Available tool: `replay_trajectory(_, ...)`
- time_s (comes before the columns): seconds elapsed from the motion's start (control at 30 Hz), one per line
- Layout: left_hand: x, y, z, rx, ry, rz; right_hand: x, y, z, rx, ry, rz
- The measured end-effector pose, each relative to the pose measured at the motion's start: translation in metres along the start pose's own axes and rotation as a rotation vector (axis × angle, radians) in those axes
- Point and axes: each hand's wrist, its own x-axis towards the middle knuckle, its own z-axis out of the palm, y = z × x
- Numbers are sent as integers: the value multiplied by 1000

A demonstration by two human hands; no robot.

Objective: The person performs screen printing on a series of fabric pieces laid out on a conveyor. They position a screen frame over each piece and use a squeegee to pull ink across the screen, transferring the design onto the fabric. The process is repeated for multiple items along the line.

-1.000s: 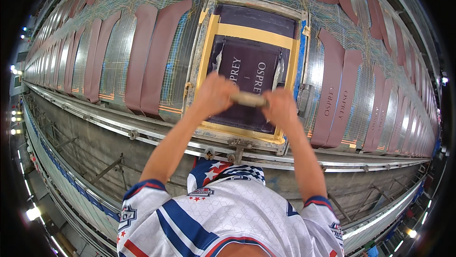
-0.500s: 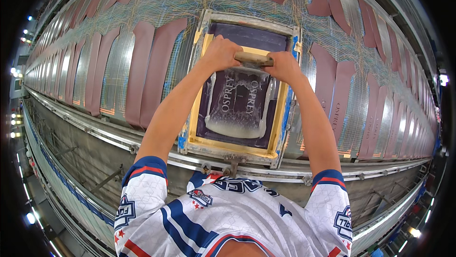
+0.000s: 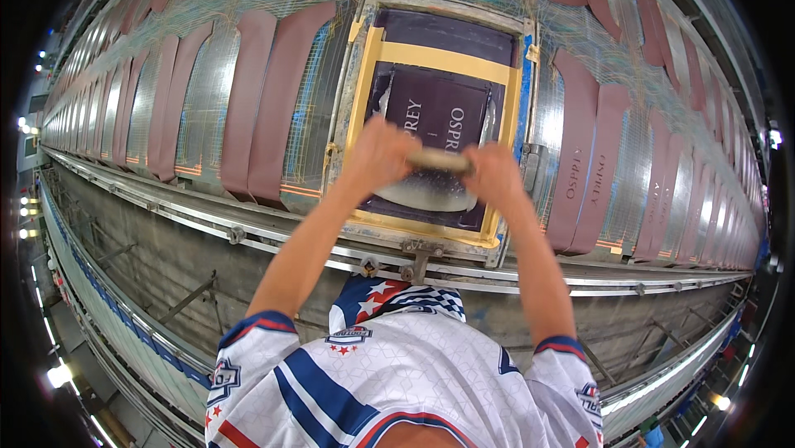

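One long, silvery, thread-marked surface (image 3: 195,92) carries curved maroon panels (image 3: 286,92) and a rectangular, weathered, yellow-taped frame (image 3: 447,7) around dark purple mesh (image 3: 431,88). The left hand (image 3: 385,154) and right hand (image 3: 494,175) curl closed around opposite ends of a pale, bar-shaped handle (image 3: 440,160), nearer the frame's near edge than half a second ago, suggesting a stroke toward the body. Whitish paste (image 3: 426,198) lies before it; open mesh stretches beyond, while side clearance looks tight.

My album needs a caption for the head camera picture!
A white-jerseyed person holds a straight beige bar over a rectangular yellow-taped frame between flat maroon pieces.
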Motion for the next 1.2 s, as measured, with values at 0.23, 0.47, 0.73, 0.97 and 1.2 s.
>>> replay_trajectory(0.23, -45, 28, -10, -22, 58, 8, -33, -2, -8, 401, 221, 32)
replay_trajectory(0.47, -95, 60, -9, 34, 152, 64, -14, 108, 32, 250, 682, 784)
replay_trajectory(0.73, -75, 36, 0, 81, 154, 85, -24, 96, 30, 466, 724, 731)
replay_trajectory(0.97, 72, -42, -40, 9, 260, 117, -19, 83, 23, 462, 755, 727)
replay_trajectory(1.2, 25, -14, -12, 60, 292, 109, -27, 85, 4, 409, 757, 719)
